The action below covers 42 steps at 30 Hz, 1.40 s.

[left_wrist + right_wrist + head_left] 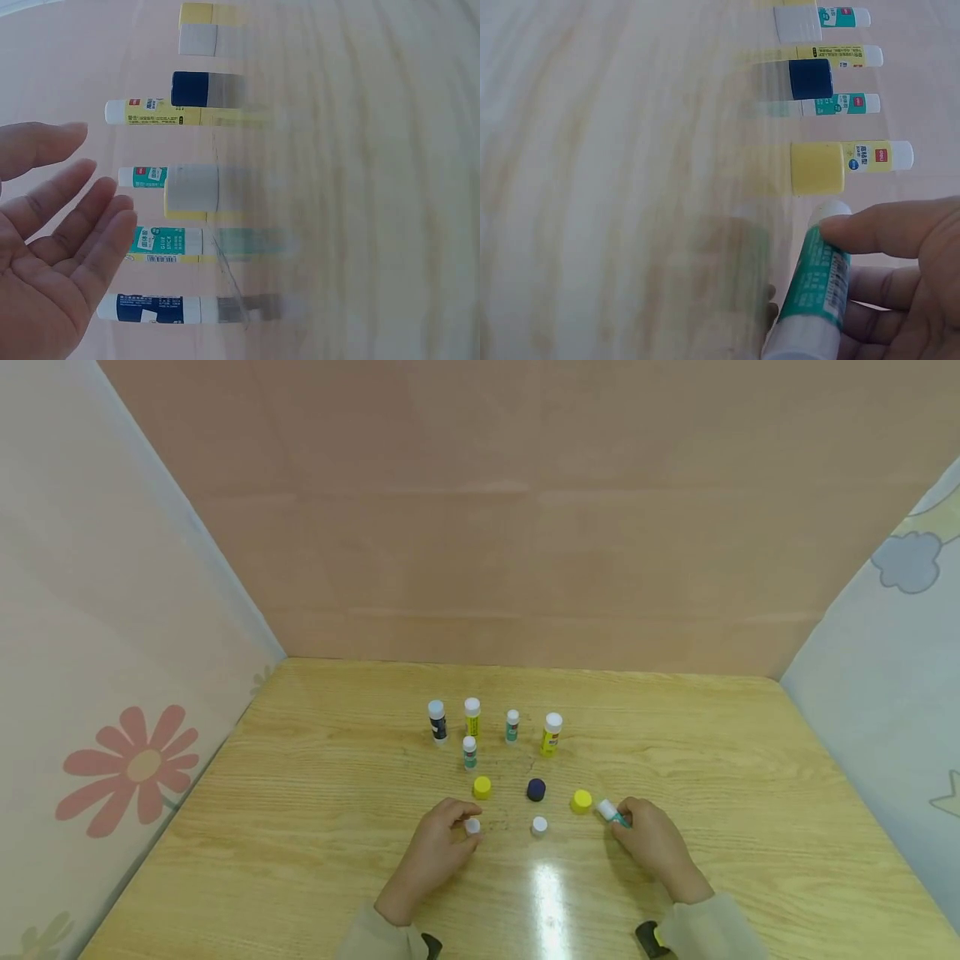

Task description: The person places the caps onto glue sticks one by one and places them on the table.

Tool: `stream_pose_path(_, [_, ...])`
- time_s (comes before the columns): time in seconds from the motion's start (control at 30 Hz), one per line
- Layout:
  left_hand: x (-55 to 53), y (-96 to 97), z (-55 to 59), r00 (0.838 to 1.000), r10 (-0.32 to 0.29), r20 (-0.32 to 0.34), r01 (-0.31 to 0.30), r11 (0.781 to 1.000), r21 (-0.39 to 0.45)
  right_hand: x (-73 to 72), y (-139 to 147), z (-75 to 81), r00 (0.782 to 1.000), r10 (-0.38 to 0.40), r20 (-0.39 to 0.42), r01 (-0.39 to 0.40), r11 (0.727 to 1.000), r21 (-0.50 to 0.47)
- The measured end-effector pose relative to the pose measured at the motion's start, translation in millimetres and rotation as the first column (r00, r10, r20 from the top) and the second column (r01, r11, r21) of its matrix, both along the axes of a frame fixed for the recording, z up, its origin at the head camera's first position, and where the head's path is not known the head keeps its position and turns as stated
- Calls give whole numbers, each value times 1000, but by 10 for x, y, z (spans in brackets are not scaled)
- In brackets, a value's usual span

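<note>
My right hand (654, 837) pinches a green-labelled glue stick (817, 277) between thumb and fingers, tilted, its white end toward a yellow cap (582, 802). Over on the left, my left hand (441, 842) has its fingers loosely spread around a small white cap (472, 827); the left wrist view shows a gap between the fingertips and this white cap (192, 189). Between the hands stands another white cap (539, 826). Just beyond are a navy cap (536, 790) and a second yellow cap (482, 788).
Several glue sticks stand upright farther back: a navy one (438, 723), two yellow ones (472, 718) (551, 737) and two green ones (512, 727) (470, 755). A wooden table (315, 793) carries everything, with a brown wall behind and patterned panels at both sides.
</note>
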State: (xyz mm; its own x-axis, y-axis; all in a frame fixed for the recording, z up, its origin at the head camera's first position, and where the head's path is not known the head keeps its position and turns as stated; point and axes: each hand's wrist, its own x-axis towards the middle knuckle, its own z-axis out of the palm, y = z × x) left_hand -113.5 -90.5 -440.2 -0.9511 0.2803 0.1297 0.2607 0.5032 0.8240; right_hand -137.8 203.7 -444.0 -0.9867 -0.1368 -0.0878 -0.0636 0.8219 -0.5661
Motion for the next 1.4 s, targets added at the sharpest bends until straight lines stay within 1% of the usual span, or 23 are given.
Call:
stream_pose_path(0.13, [-16,9,-6,1000,0,2,0,1000,-28,1,5,19,1000,2,3,-2,1000,7])
stream_pose_path(0.27, [-24,14,-9,1000,-8,0,8,996,-86,1,8,24,1000,11,-2,-11,1000,19])
stream_pose_path(0.4, [-19,19,4,999,-23,24,26,989,-145,7,8,9,1000,16,17,-16,1000,25])
stream_pose_path(0.57, [-5,26,-1,998,-41,42,48,983,-179,25,-4,-3,999,13,41,-14,1000,20])
stream_pose_path(0.7, [-8,36,-10,998,-41,37,47,978,-201,38,-15,3,1000,6,31,-7,1000,21])
stream_pose_path(0.97, [-30,50,-8,999,-45,-1,44,971,-234,21,-13,21,1000,4,22,-4,1000,13])
stream_pose_path(1.27, [-50,70,9,998,-49,34,56,966,-251,-2,1,16,999,-4,32,4,1000,-9])
stream_pose_path(1.4, [-46,69,-8,998,-62,25,67,963,-261,-5,13,5,999,4,35,-4,1000,-10])
